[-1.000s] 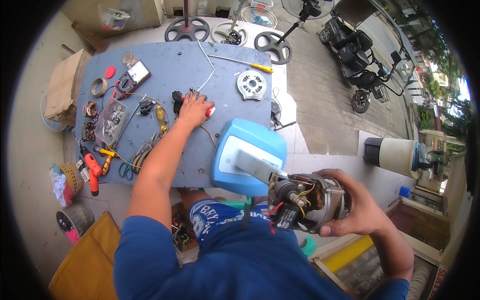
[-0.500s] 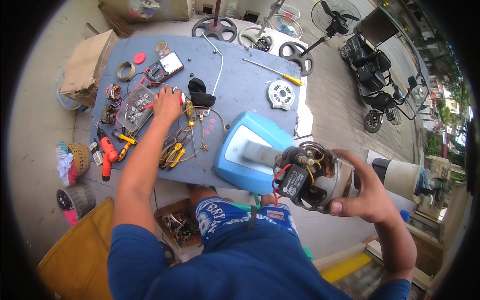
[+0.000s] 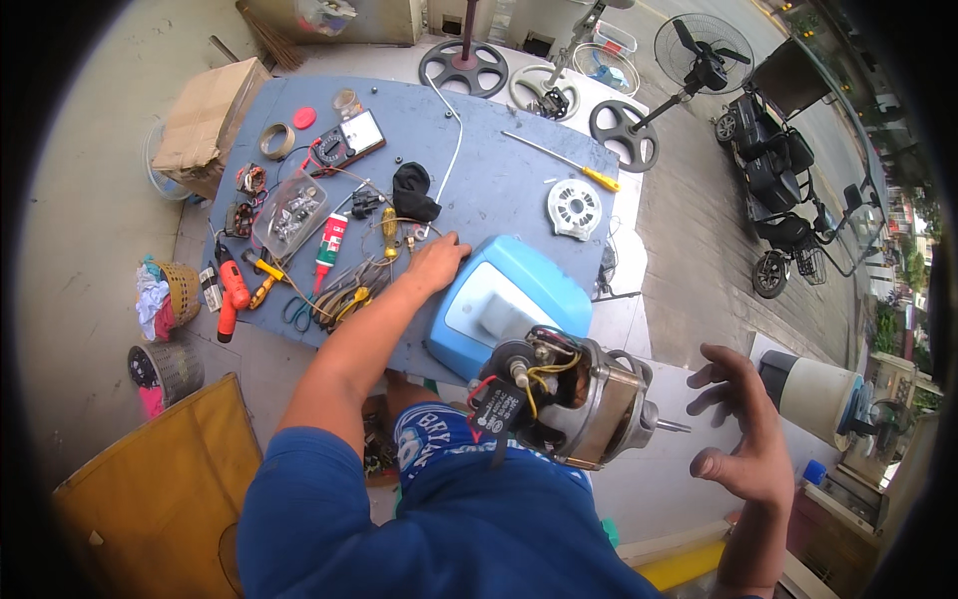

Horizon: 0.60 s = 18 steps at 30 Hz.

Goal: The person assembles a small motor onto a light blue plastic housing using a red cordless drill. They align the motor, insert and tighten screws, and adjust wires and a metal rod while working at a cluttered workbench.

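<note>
A fan motor (image 3: 603, 407) with a metal housing stands on the blue fan base (image 3: 539, 275), its bare shaft pointing right. A black capacitor (image 3: 502, 405) with red wires hangs from its left side. My right hand (image 3: 746, 429) is open just right of the shaft, fingers apart and holding nothing. My left hand (image 3: 437, 264) is over the table beside the base, its fingers drawn together and pointing down. Whatever they pinch is hidden. Left of it lie a yellow-handled screwdriver (image 3: 389, 238), a red-and-white tube (image 3: 330, 246) and a clear box (image 3: 290, 218) of small metal parts.
The blue-grey table (image 3: 489, 180) also carries a multimeter (image 3: 349, 140), black cloth (image 3: 414, 192), round motor cover (image 3: 574, 210), long screwdriver (image 3: 564, 162), pliers (image 3: 349, 299) and a red drill (image 3: 231, 290). Beyond stand a fan (image 3: 705, 66) and a mobility scooter (image 3: 776, 170).
My left hand has let go of the red-and-white tube by the box and moved right, toward the fan base. My right hand has released the motor and drawn away to its right.
</note>
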Each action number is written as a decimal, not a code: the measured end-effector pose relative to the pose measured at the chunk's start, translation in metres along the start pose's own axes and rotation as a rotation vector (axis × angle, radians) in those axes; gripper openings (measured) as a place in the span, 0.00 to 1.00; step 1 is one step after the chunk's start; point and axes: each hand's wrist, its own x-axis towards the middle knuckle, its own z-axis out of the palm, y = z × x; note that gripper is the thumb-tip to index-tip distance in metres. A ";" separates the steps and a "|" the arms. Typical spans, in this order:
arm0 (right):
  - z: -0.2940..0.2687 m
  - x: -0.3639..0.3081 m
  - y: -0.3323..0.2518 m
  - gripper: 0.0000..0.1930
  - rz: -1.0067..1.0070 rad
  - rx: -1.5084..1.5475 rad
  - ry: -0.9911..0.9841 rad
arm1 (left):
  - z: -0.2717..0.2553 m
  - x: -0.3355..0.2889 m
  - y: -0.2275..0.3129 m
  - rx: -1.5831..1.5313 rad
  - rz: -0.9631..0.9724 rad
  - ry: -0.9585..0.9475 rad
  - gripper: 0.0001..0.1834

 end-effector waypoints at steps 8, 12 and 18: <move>-0.042 0.001 0.047 0.44 -0.061 0.023 0.023 | 0.012 -0.020 0.005 -0.185 -0.103 0.316 0.12; -0.053 0.040 0.013 0.39 -0.182 -0.014 0.047 | 0.000 -0.035 -0.020 -0.802 -0.379 0.563 0.08; 0.006 0.195 -0.087 0.18 -0.433 -0.338 0.013 | -0.101 0.038 -0.121 -0.662 -0.326 0.749 0.13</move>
